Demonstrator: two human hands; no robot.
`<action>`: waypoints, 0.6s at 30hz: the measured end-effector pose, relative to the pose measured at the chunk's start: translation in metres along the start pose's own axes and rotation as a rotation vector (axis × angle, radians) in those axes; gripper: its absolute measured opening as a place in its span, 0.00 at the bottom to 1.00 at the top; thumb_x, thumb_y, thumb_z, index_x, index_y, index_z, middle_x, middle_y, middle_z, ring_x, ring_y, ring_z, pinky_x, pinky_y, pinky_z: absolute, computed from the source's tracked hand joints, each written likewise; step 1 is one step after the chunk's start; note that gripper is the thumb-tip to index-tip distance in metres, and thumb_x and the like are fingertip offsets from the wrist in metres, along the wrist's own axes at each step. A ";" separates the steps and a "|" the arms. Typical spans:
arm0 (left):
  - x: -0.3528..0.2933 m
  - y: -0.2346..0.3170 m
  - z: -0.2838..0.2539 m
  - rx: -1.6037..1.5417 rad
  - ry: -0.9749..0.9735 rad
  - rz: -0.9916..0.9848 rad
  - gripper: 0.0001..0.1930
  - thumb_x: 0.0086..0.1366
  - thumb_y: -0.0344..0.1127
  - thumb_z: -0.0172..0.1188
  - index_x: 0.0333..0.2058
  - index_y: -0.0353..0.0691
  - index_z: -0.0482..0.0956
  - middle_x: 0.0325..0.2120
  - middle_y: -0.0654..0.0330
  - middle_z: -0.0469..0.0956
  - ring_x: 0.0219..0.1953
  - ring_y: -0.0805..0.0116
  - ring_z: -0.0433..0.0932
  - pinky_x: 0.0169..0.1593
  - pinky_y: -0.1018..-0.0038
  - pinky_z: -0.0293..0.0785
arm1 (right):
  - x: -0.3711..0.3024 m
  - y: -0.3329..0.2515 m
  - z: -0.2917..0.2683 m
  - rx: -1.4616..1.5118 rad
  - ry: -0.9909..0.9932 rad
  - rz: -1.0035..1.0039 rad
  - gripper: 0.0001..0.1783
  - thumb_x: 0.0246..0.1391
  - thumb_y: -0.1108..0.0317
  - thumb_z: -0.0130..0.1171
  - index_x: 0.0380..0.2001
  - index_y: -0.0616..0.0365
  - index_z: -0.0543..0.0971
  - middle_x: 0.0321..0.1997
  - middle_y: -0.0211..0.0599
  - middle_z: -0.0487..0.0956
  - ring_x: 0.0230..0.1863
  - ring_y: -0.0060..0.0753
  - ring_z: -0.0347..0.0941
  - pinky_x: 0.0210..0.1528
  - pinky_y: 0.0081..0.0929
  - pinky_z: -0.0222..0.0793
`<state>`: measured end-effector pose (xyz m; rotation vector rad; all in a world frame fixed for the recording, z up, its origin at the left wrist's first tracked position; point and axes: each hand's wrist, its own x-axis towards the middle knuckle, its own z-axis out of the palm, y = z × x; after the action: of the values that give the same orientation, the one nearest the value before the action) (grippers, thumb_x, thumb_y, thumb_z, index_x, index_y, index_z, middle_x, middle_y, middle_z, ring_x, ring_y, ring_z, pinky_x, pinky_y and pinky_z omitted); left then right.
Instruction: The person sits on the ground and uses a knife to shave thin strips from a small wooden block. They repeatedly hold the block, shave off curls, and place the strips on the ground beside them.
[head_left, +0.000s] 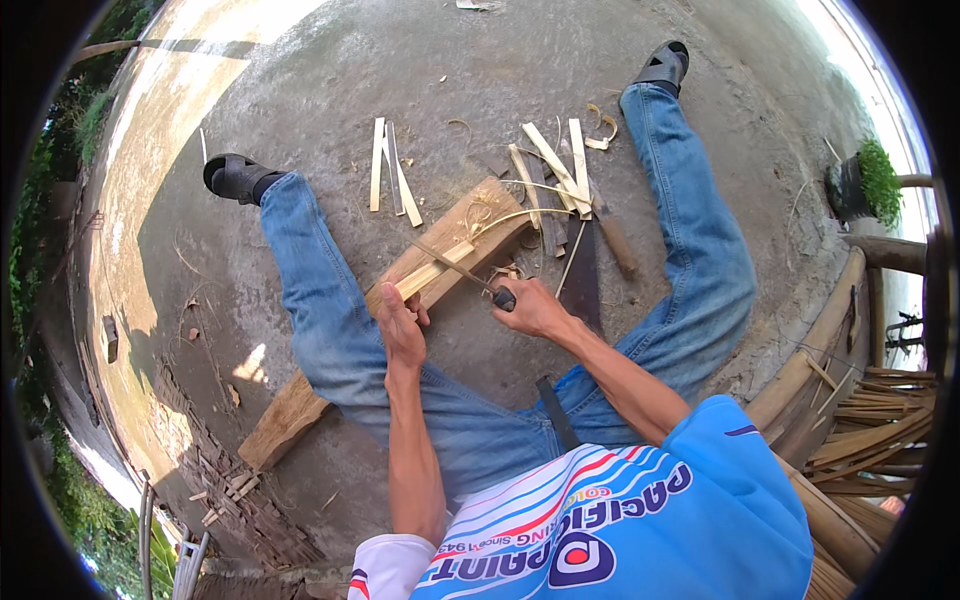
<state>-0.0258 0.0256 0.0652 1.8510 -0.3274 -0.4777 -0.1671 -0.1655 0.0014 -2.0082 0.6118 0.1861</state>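
Note:
My left hand (pixel 403 328) is closed round the near end of a pale wood strip (pixel 432 270), which looks like split bamboo. The strip lies along a thick wooden beam (pixel 398 262) set on the ground between my legs. My right hand (pixel 535 308) grips the dark handle of a knife (pixel 505 298), its narrow blade lying across the strip's far part. From near the blade a long thin shaving (pixel 520 213) curls away over the beam. Small curled shavings also lie beside the blade.
Several cut strips (pixel 376 165) lie on the concrete floor beyond the beam, with more strips (pixel 556 165) at right. Near these are a tool with a wooden handle (pixel 615 242) and a dark flat piece (pixel 581 285). A potted plant (pixel 876 185) and bamboo poles (pixel 810 340) stand far right.

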 end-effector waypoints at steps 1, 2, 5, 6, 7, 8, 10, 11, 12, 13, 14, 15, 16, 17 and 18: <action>-0.001 0.002 -0.001 0.017 -0.013 -0.003 0.41 0.79 0.67 0.24 0.47 0.33 0.76 0.21 0.64 0.64 0.23 0.71 0.68 0.29 0.71 0.65 | 0.000 -0.002 0.004 -0.004 0.033 -0.020 0.16 0.52 0.58 0.65 0.38 0.57 0.85 0.35 0.51 0.86 0.39 0.55 0.84 0.46 0.45 0.78; -0.002 0.004 -0.001 0.034 -0.026 -0.005 0.41 0.79 0.67 0.24 0.47 0.33 0.76 0.21 0.63 0.64 0.23 0.71 0.68 0.29 0.71 0.65 | 0.007 0.000 -0.001 0.071 0.065 0.007 0.16 0.51 0.58 0.65 0.40 0.56 0.85 0.35 0.51 0.86 0.39 0.56 0.83 0.46 0.45 0.78; -0.003 0.002 0.001 0.079 -0.019 0.021 0.40 0.79 0.66 0.24 0.46 0.34 0.76 0.21 0.63 0.64 0.23 0.71 0.67 0.31 0.72 0.66 | 0.005 -0.010 -0.023 0.142 -0.110 0.204 0.16 0.52 0.58 0.64 0.40 0.56 0.85 0.36 0.52 0.86 0.40 0.57 0.83 0.46 0.45 0.78; 0.000 0.001 -0.001 0.097 -0.025 0.037 0.39 0.80 0.66 0.25 0.46 0.34 0.76 0.21 0.63 0.64 0.23 0.71 0.67 0.31 0.73 0.66 | 0.004 0.009 -0.001 0.113 -0.013 0.024 0.17 0.54 0.56 0.64 0.38 0.58 0.86 0.36 0.51 0.86 0.41 0.56 0.84 0.45 0.44 0.78; 0.003 0.001 0.000 0.114 -0.038 0.052 0.39 0.80 0.65 0.26 0.46 0.34 0.76 0.21 0.63 0.65 0.23 0.71 0.66 0.31 0.73 0.66 | -0.004 0.018 0.010 0.093 0.043 0.085 0.16 0.53 0.57 0.65 0.37 0.58 0.85 0.34 0.50 0.86 0.39 0.53 0.84 0.44 0.42 0.77; 0.005 0.006 0.005 0.064 0.008 0.080 0.37 0.80 0.64 0.28 0.45 0.34 0.77 0.21 0.64 0.65 0.23 0.72 0.66 0.32 0.74 0.66 | -0.007 0.022 0.019 0.075 0.097 0.130 0.15 0.52 0.59 0.65 0.36 0.59 0.85 0.32 0.49 0.85 0.37 0.50 0.83 0.43 0.41 0.77; 0.012 0.016 0.017 -0.035 0.093 0.136 0.35 0.81 0.61 0.32 0.45 0.35 0.79 0.21 0.64 0.66 0.23 0.73 0.66 0.32 0.75 0.67 | -0.004 0.034 0.025 0.066 0.156 0.130 0.13 0.52 0.61 0.66 0.33 0.60 0.84 0.28 0.43 0.84 0.28 0.37 0.81 0.35 0.35 0.76; 0.016 0.024 0.018 -0.104 0.080 0.103 0.34 0.81 0.60 0.35 0.44 0.35 0.80 0.20 0.65 0.66 0.23 0.74 0.66 0.32 0.75 0.67 | -0.005 0.035 0.022 0.218 0.051 0.215 0.13 0.52 0.61 0.66 0.32 0.61 0.83 0.27 0.41 0.83 0.26 0.34 0.80 0.32 0.33 0.75; 0.023 0.033 0.020 -0.173 0.066 0.070 0.33 0.81 0.60 0.37 0.44 0.35 0.81 0.20 0.65 0.66 0.22 0.74 0.66 0.32 0.76 0.68 | -0.003 0.036 0.018 0.369 -0.055 0.300 0.13 0.52 0.61 0.66 0.31 0.61 0.83 0.26 0.38 0.82 0.24 0.30 0.79 0.30 0.32 0.74; 0.030 0.040 0.022 -0.247 0.060 0.043 0.32 0.81 0.59 0.40 0.43 0.35 0.82 0.19 0.66 0.66 0.22 0.75 0.66 0.32 0.76 0.68 | -0.002 0.034 0.012 0.513 -0.162 0.376 0.13 0.53 0.61 0.66 0.30 0.62 0.82 0.25 0.36 0.82 0.22 0.27 0.78 0.27 0.30 0.73; 0.037 0.042 0.023 -0.261 0.061 0.037 0.32 0.81 0.60 0.40 0.43 0.35 0.82 0.20 0.65 0.70 0.23 0.75 0.69 0.32 0.77 0.69 | -0.006 0.028 0.011 0.566 -0.118 0.314 0.15 0.56 0.58 0.67 0.29 0.62 0.81 0.24 0.30 0.79 0.18 0.22 0.74 0.22 0.26 0.70; 0.044 0.045 0.025 -0.276 0.062 0.031 0.33 0.80 0.61 0.41 0.43 0.35 0.82 0.20 0.63 0.73 0.23 0.75 0.72 0.32 0.77 0.70 | -0.007 0.026 0.008 0.589 -0.118 0.341 0.16 0.57 0.57 0.67 0.30 0.61 0.80 0.24 0.30 0.79 0.18 0.22 0.74 0.22 0.26 0.70; 0.053 0.048 0.028 -0.290 0.057 0.028 0.33 0.80 0.62 0.41 0.43 0.35 0.82 0.21 0.62 0.77 0.24 0.75 0.75 0.32 0.78 0.71 | -0.007 0.026 0.003 0.614 -0.112 0.368 0.17 0.58 0.56 0.67 0.30 0.61 0.80 0.24 0.30 0.78 0.18 0.22 0.74 0.22 0.25 0.70; 0.059 0.051 0.030 -0.305 0.052 0.025 0.34 0.79 0.63 0.42 0.43 0.35 0.82 0.22 0.61 0.80 0.25 0.76 0.78 0.33 0.79 0.72 | -0.007 0.025 -0.002 0.639 -0.106 0.395 0.18 0.59 0.55 0.68 0.31 0.60 0.80 0.24 0.30 0.78 0.18 0.23 0.74 0.22 0.25 0.71; 0.063 0.054 0.032 -0.429 0.018 -0.007 0.27 0.79 0.57 0.49 0.44 0.35 0.82 0.26 0.58 0.85 0.28 0.75 0.82 0.34 0.78 0.74 | -0.008 0.024 -0.005 0.646 -0.094 0.396 0.19 0.60 0.53 0.68 0.31 0.60 0.79 0.24 0.30 0.78 0.18 0.23 0.74 0.22 0.25 0.71</action>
<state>0.0149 -0.0471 0.0975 1.4386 -0.1879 -0.4931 -0.1861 -0.1764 -0.0122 -1.2404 0.8760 0.2768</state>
